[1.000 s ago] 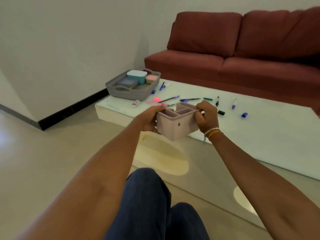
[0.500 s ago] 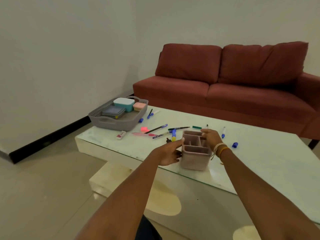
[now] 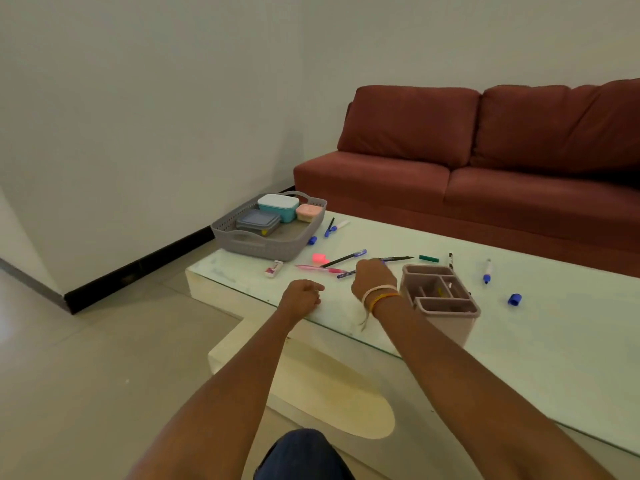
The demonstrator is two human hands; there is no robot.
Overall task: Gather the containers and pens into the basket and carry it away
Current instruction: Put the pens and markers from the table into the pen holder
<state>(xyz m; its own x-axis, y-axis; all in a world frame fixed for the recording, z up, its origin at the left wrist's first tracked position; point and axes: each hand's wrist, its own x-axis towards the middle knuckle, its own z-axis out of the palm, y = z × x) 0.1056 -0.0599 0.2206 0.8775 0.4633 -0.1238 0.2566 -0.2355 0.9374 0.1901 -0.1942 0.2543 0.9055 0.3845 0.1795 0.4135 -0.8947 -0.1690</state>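
Observation:
A grey perforated basket [image 3: 263, 249] stands at the table's far left corner. It holds a teal container [image 3: 278, 206], a small pink container [image 3: 308, 212] and a flat grey-lidded container [image 3: 258, 221]. Several pens [image 3: 346, 258] and markers [image 3: 487, 270] lie scattered on the glass. A pale pink divided organizer [image 3: 441, 311] stands upright near the front edge, free of both hands. My right hand [image 3: 372, 277] hovers over the pens just left of the organizer, its fingers hidden behind its back. My left hand [image 3: 301, 297] is curled at the table's front edge and holds nothing.
The white glass-topped table [image 3: 554, 341] has loose blue caps [image 3: 514, 299], a pink eraser-like piece [image 3: 320, 258] and a small white item [image 3: 274, 269]. A red sofa [image 3: 485, 174] stands behind it. The wall and black skirting run along the left.
The organizer went from being held in both hands in the air to standing on the table. Both hands let go; the right hand moved left over the pens.

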